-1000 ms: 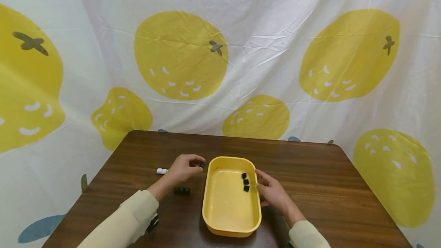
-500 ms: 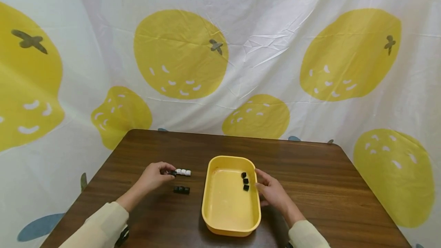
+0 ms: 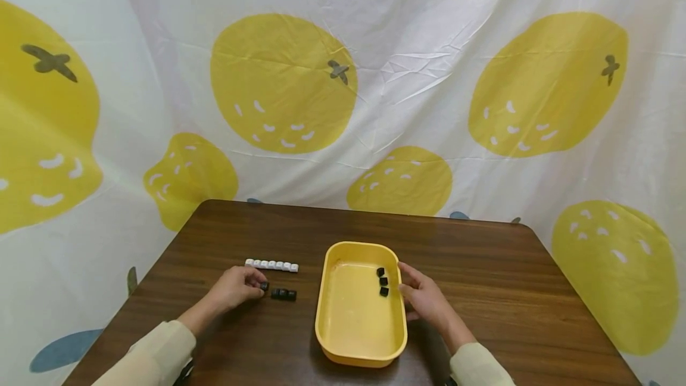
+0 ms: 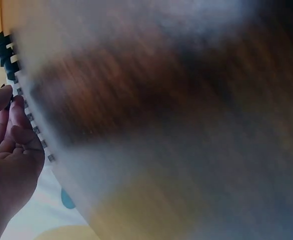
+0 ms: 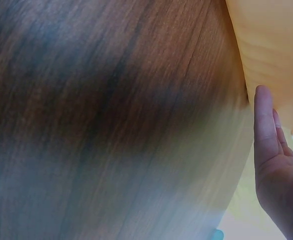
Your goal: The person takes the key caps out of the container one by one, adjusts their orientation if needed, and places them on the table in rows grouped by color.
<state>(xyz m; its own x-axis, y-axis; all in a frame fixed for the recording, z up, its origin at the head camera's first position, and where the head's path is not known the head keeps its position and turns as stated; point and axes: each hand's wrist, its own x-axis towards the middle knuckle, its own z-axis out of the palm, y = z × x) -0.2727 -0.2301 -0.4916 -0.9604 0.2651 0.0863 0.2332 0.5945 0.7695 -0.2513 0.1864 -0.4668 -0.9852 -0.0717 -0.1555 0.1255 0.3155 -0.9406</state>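
Note:
My left hand pinches a small black cube-like block between thumb and fingers, just left of a short row of black blocks. Behind it lies a longer row of white blocks, lined up side by side. In the left wrist view the hand hides most of the held block. A yellow tray stands to the right, with 3 black blocks along its right inner side. My right hand rests against the tray's right wall, its fingers mostly straight in the right wrist view.
A dark wooden table carries everything. Behind it hangs a white cloth printed with yellow lemons. Bare tabletop extends to the right of the tray.
My left hand, holding the black block, has moved left from beside the tray, past the white row, then nearer me to the black row. The white row is now uncovered. My right hand stays put.

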